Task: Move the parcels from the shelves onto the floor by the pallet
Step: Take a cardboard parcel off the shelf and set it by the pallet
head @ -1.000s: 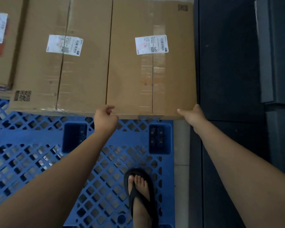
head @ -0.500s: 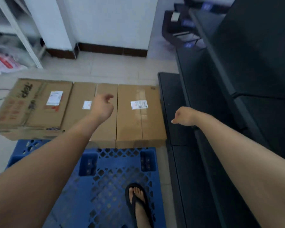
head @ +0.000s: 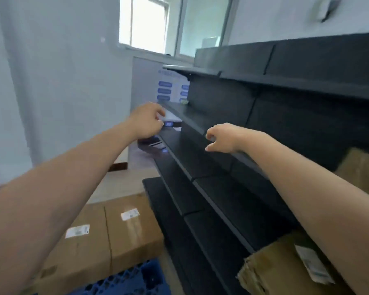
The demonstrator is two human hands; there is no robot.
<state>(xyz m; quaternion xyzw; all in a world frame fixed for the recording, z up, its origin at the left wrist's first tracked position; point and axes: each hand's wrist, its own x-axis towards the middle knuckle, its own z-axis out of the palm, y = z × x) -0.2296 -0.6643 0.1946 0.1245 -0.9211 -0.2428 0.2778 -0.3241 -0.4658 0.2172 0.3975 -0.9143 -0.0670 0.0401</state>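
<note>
Two brown parcels with white labels lie side by side on the floor at the lower left, the left parcel (head: 81, 248) and the right parcel (head: 134, 228), against the blue pallet (head: 134, 279). The black shelves (head: 232, 145) run along the right. A worn brown parcel (head: 285, 267) rests on a low shelf at the lower right, and another brown parcel (head: 362, 169) shows on a shelf at the far right edge. My left hand (head: 147, 122) and my right hand (head: 224, 137) are raised in the air in front of the shelves, fingers loosely curled, holding nothing.
A pale wall stands at the left with a window (head: 145, 22) above. A white display stand (head: 170, 90) with blue signs sits behind the shelf end. Tiled floor (head: 119, 184) shows between the floor parcels and the wall.
Both hands let go of the right floor parcel and rose away from it. The view swung up from the floor and pallet toward the shelves.
</note>
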